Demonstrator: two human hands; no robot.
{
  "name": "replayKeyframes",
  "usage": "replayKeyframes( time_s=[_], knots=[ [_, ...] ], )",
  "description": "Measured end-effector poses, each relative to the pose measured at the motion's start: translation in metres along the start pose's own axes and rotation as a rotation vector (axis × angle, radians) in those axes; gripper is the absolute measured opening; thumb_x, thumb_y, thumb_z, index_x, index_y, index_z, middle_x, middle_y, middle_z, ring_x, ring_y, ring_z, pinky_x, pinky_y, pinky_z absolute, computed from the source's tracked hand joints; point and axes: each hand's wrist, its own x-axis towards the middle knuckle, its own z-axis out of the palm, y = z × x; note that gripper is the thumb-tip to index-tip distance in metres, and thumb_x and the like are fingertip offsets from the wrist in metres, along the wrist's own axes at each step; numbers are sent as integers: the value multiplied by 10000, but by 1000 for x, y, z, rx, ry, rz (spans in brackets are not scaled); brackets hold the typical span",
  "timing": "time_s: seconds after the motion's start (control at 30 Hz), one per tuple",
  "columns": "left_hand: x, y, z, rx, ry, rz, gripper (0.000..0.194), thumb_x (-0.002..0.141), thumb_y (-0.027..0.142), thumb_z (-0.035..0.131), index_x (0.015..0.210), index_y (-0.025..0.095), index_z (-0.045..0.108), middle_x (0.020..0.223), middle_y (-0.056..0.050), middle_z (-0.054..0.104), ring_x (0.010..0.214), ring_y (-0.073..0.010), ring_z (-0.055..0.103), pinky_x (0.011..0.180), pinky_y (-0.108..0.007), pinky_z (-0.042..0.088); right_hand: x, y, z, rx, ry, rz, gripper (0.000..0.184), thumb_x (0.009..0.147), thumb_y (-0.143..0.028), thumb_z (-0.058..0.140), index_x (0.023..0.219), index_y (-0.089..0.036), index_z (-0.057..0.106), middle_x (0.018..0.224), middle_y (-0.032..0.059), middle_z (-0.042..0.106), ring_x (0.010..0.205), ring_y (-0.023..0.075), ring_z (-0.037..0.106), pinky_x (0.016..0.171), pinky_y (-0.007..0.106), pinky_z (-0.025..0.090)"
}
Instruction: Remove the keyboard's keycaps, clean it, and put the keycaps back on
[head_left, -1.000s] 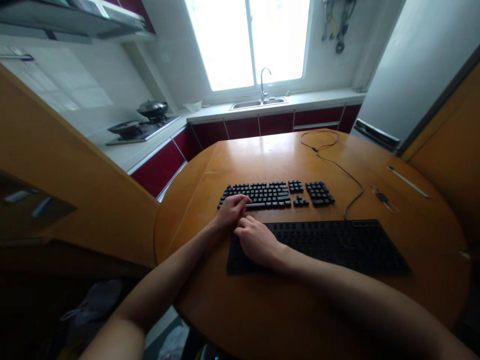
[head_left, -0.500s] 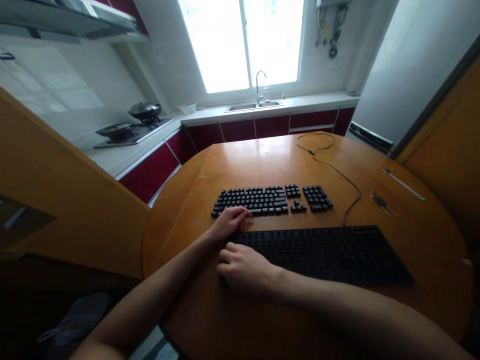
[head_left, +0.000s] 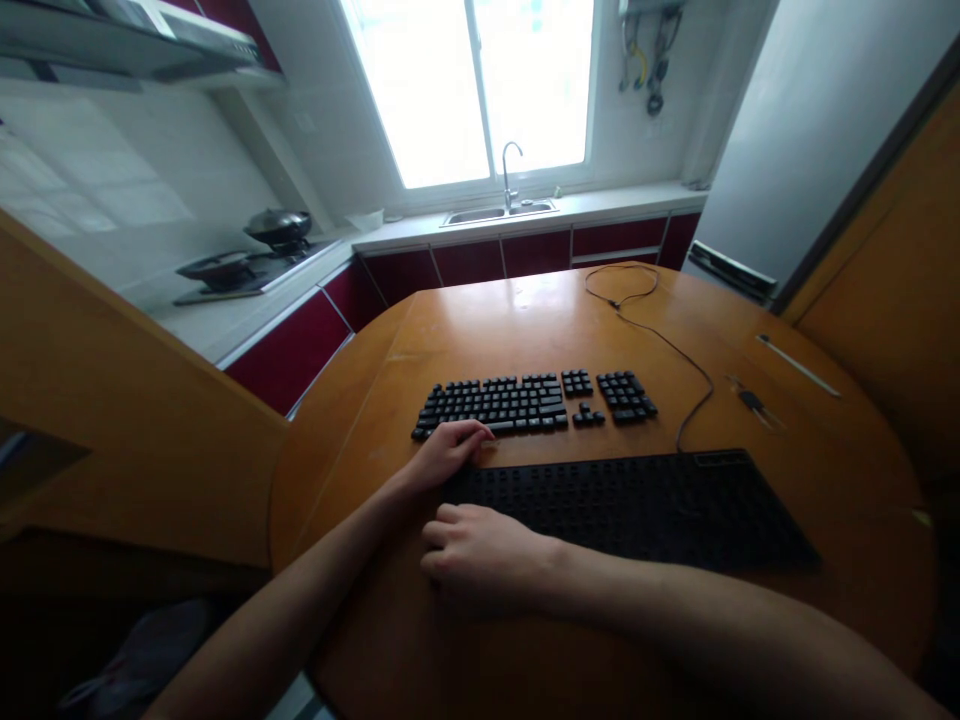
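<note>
A black keyboard base (head_left: 637, 510) lies across the near part of the table, its key positions bare in rows. Behind it, black keycaps (head_left: 495, 402) are laid out in keyboard order. My left hand (head_left: 448, 452) rests at the base's back left corner, fingers together and curled down against it, just in front of the keycaps' lower left. Over the base's front left end is my right hand (head_left: 487, 555), closed with knuckles up. Its fingertips are turned away, so whatever they hold is hidden.
A cable (head_left: 697, 400) runs from the base's back edge to a loop at the table's far side. On the right lie a thin pale stick (head_left: 799, 365) and a small dark-handled wire tool (head_left: 754, 402). Beyond the wooden table (head_left: 480, 320) is a counter with a sink (head_left: 480, 214).
The view has shifted slightly, so everything sits a little further left. Both hands stay at the left end of the keyboard base, with the right hand still closed.
</note>
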Motion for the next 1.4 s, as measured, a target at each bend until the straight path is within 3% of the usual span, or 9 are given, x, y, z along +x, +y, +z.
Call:
replayKeyframes(
  time_s=[0.2,0.27,0.4,0.57,0.77,0.97,1.13,1.27,1.4],
  knots=[
    [1,-4,0,-25,-48,-29,397,942,471,549,937,119,732,648,-17,613,595,-132,553,559,-223,440,-6,8,-20,2,9,165,96,858,-199,628,815,-137,687,859,82,662,820,209,560,834,346,472],
    [0,-4,0,-43,-57,-34,390,946,460,545,935,117,730,661,-22,620,606,-133,563,571,-226,450,-7,12,-21,53,32,137,79,850,-140,609,841,-145,687,899,69,671,867,201,561,877,323,462],
    [0,-3,0,-42,-63,-24,400,946,466,549,944,110,732,671,-34,636,607,-134,574,583,-233,462,-9,18,-23,157,-64,2,102,835,-129,606,781,-164,686,847,35,683,816,184,541,812,291,462],
    [0,-4,0,-50,-66,-15,393,943,459,548,927,117,741,683,-37,651,611,-134,584,590,-233,474,-10,21,-30,110,-70,74,151,844,-107,582,745,-165,680,827,42,678,818,190,537,822,304,456],
    [0,2,-3,11,-72,9,365,947,425,538,951,121,740,685,-39,660,616,-140,578,593,-236,476,-5,15,-19,160,-88,-63,113,897,-139,608,830,-175,692,916,26,681,881,184,546,779,278,453],
    [2,-3,-2,35,-62,37,338,941,412,544,928,142,748,720,-49,684,659,-157,603,604,-240,496,-9,13,-31,19,-66,32,104,884,-162,628,799,-156,688,883,57,686,844,207,553,778,318,463],
    [3,-5,-5,-2,-57,9,372,933,450,551,941,132,744,671,-37,650,583,-131,550,522,-210,443,-12,12,-22,-28,-15,34,76,900,-154,616,920,-140,688,1008,89,660,902,218,546,844,331,483],
    [2,-7,-17,-87,-186,-96,431,929,513,550,938,121,731,640,-17,614,505,-100,471,468,-196,376,-19,21,-27,-64,-44,174,69,853,-142,631,833,-132,696,923,109,658,880,231,558,899,355,487],
    [-1,-8,-27,-31,-261,-62,397,918,478,578,773,130,705,649,-12,612,565,-112,492,525,-205,389,-17,34,-28,-109,82,391,148,853,-70,562,900,-110,696,1033,133,661,983,235,560,930,337,482]
  ],
)
